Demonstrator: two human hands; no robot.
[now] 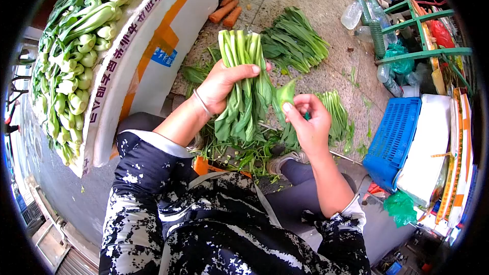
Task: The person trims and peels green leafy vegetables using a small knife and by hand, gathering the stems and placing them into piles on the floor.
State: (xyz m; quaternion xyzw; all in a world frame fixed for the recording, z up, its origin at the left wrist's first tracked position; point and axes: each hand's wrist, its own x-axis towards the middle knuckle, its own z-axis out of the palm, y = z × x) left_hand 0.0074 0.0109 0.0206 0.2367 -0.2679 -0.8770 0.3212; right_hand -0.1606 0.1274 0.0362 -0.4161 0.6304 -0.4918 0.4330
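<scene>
My left hand (224,84) is wrapped round a bunch of leafy greens (243,97), its pale cut stems pointing up and its leaves hanging down. At the bunch's right side, my right hand (308,117) pinches a single light green leaf (285,94) between thumb and fingers. Whether that leaf is still joined to the bunch I cannot tell. Beyond my hands lies a pile of greens (298,40) on the pavement. Another bunch of greens (333,114) lies partly behind my right hand.
Bok choy (76,66) is heaped on a white foam box (178,30) at left. Several carrots (232,7) lie at the back. Leaf scraps (239,158) litter the ground by my feet. On the right stand a blue crate (392,137) and a green-framed cart (425,53) with plastic bottles (377,25).
</scene>
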